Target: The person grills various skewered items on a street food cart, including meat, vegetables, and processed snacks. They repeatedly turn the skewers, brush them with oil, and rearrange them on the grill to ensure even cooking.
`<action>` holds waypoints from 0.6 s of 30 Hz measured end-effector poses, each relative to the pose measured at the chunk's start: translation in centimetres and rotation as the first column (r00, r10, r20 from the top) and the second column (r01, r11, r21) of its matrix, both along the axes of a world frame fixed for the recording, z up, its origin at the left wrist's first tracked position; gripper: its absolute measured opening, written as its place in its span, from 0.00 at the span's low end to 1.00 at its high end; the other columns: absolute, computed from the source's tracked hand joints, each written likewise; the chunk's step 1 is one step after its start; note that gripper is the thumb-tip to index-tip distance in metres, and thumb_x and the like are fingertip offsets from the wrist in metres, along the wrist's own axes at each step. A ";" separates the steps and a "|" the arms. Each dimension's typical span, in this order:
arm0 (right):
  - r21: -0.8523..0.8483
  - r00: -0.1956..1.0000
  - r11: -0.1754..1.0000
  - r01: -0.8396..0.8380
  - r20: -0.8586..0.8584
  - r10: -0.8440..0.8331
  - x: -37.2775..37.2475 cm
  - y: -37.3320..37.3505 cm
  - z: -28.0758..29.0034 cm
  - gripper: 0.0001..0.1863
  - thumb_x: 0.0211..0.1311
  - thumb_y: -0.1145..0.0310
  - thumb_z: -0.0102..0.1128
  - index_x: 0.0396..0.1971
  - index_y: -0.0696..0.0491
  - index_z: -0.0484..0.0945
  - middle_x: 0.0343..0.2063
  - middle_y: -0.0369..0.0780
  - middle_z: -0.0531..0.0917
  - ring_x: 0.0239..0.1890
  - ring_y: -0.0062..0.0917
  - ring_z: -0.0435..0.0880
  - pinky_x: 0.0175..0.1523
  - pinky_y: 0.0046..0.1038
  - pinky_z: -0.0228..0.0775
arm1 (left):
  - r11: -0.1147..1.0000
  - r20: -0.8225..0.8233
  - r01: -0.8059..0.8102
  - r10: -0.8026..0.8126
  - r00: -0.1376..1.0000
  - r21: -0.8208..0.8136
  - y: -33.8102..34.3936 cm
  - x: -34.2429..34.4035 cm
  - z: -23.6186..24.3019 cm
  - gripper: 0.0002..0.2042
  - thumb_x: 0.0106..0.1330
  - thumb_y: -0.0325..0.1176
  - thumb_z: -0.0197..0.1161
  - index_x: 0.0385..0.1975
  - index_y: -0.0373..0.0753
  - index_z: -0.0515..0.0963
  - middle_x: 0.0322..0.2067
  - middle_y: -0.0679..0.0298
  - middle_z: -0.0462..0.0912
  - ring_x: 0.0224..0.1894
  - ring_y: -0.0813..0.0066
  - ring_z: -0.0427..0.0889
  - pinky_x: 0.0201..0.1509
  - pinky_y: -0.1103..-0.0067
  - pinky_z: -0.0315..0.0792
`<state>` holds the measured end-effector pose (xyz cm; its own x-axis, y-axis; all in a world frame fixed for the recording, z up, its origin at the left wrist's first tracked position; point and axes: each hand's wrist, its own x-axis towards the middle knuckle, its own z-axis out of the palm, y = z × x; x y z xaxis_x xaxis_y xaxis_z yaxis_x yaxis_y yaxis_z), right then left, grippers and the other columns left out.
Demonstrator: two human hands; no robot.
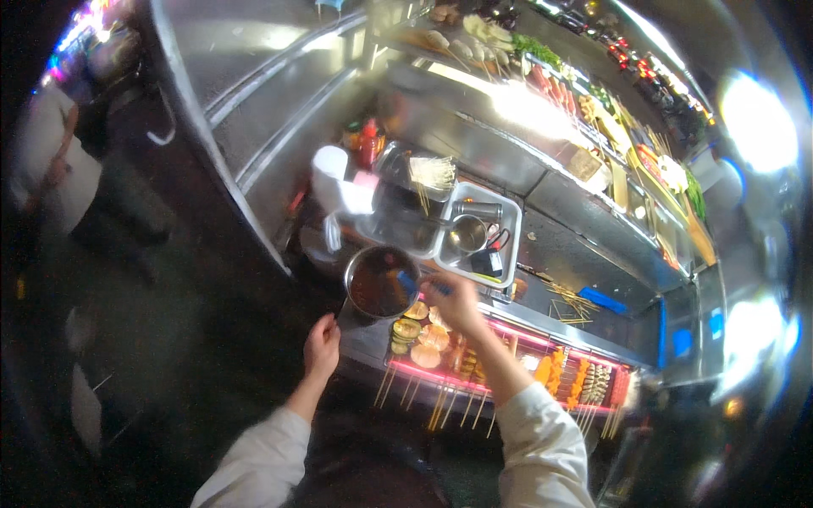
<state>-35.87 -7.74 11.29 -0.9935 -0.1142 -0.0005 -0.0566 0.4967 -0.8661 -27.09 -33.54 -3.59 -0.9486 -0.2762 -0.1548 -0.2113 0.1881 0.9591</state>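
Note:
My right hand (453, 303) is closed round a blue-handled basting brush (406, 281), whose head dips into a round metal pot (369, 298) of dark reddish-brown sauce. To the lower left of that pot, my left hand (322, 345) is curled at the grill's left end; what its fingers hold, if anything, is hidden. Below my right hand the long grill (500, 325) glows pink-red. Across it lie round slices (426, 345), orange skewered pieces (555, 369) and several other skewers, their wooden sticks jutting over the near edge.
Behind the pot stands a white tray (513, 222) holding a metal cup (467, 233) and a shaker. Beside it are a bundle of sticks (432, 173), a red bottle (368, 142) and a white paper roll (330, 162). Raw food lines the upper shelf (593, 123). A person (63, 161) is at left.

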 end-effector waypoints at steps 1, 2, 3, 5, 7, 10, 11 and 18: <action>0.147 0.996 0.987 -0.071 0.058 0.063 0.1 -2.0 -0.2 0.10 0.54 0.66 0.64 0.36 0.53 0.83 0.31 0.40 0.83 0.32 0.24 0.81 0.37 0.26 0.72 | 0.980 -0.012 0.073 -0.076 0.997 -0.183 -0.7 -2.4 0.3 0.16 0.66 0.32 0.55 0.53 0.37 0.71 0.43 0.59 0.80 0.41 0.72 0.80 0.46 0.77 0.74; 0.219 0.988 0.968 -0.122 0.119 0.097 0.1 -3.9 -0.8 0.11 0.51 0.65 0.66 0.35 0.52 0.83 0.32 0.43 0.83 0.33 0.28 0.82 0.39 0.28 0.73 | 0.997 0.029 0.066 -0.067 0.997 0.032 -0.8 -4.3 0.6 0.16 0.67 0.33 0.54 0.53 0.38 0.71 0.42 0.61 0.80 0.39 0.75 0.80 0.38 0.78 0.75; 0.276 0.979 0.949 -0.152 0.175 0.106 0.0 -5.1 -1.1 0.12 0.49 0.64 0.67 0.35 0.50 0.84 0.33 0.46 0.83 0.34 0.32 0.83 0.41 0.31 0.73 | 0.988 0.082 0.086 -0.097 0.992 0.125 -0.5 -5.9 0.8 0.16 0.66 0.32 0.55 0.53 0.38 0.71 0.40 0.62 0.80 0.37 0.76 0.80 0.35 0.79 0.76; 0.277 0.949 0.942 -0.189 0.297 0.103 -0.5 -6.6 -1.6 0.12 0.47 0.63 0.67 0.34 0.49 0.84 0.33 0.45 0.83 0.35 0.35 0.83 0.43 0.31 0.73 | 0.977 0.210 0.069 -0.112 0.971 0.201 0.6 -7.9 3.2 0.17 0.65 0.31 0.57 0.53 0.37 0.71 0.38 0.62 0.80 0.34 0.76 0.80 0.29 0.80 0.77; 0.289 0.958 0.948 -0.136 0.282 0.051 -0.7 -8.5 -3.2 0.11 0.47 0.64 0.67 0.33 0.48 0.85 0.32 0.44 0.83 0.36 0.35 0.83 0.43 0.31 0.73 | 0.990 0.248 0.029 -0.063 0.967 0.136 0.7 -8.6 2.9 0.18 0.63 0.27 0.59 0.54 0.37 0.71 0.37 0.62 0.79 0.32 0.76 0.80 0.25 0.79 0.78; 0.372 0.999 0.928 -0.033 0.015 0.030 -0.7 -10.1 -5.2 0.11 0.46 0.65 0.67 0.33 0.48 0.84 0.31 0.43 0.82 0.36 0.38 0.81 0.43 0.33 0.72 | 0.996 0.375 0.014 -0.045 0.926 0.084 1.0 -8.2 7.1 0.18 0.62 0.25 0.58 0.53 0.39 0.71 0.37 0.61 0.80 0.31 0.75 0.81 0.25 0.78 0.79; 0.376 0.998 0.926 -0.017 -0.048 0.038 -1.3 -10.6 -6.0 0.11 0.47 0.65 0.66 0.33 0.48 0.84 0.32 0.43 0.81 0.36 0.38 0.81 0.43 0.34 0.72 | 0.990 0.432 0.008 -0.068 0.899 0.138 0.7 -8.5 7.2 0.20 0.62 0.25 0.58 0.55 0.40 0.69 0.37 0.62 0.80 0.31 0.74 0.81 0.25 0.77 0.79; 0.745 0.987 0.660 -0.101 -0.006 0.158 -6.3 -8.0 -10.2 0.10 0.52 0.64 0.60 0.34 0.49 0.83 0.34 0.43 0.81 0.37 0.41 0.81 0.44 0.38 0.72 | 0.989 0.362 -0.042 -0.014 0.932 0.144 0.9 -8.4 5.6 0.26 0.60 0.24 0.60 0.59 0.44 0.64 0.37 0.63 0.78 0.34 0.71 0.81 0.26 0.76 0.80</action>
<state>-42.18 -15.76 1.09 -0.9696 -0.2316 -0.0792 -0.2112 0.9551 -0.2078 -35.52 -32.62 2.01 -0.8170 -0.2369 -0.5258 -0.5499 0.0453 0.8340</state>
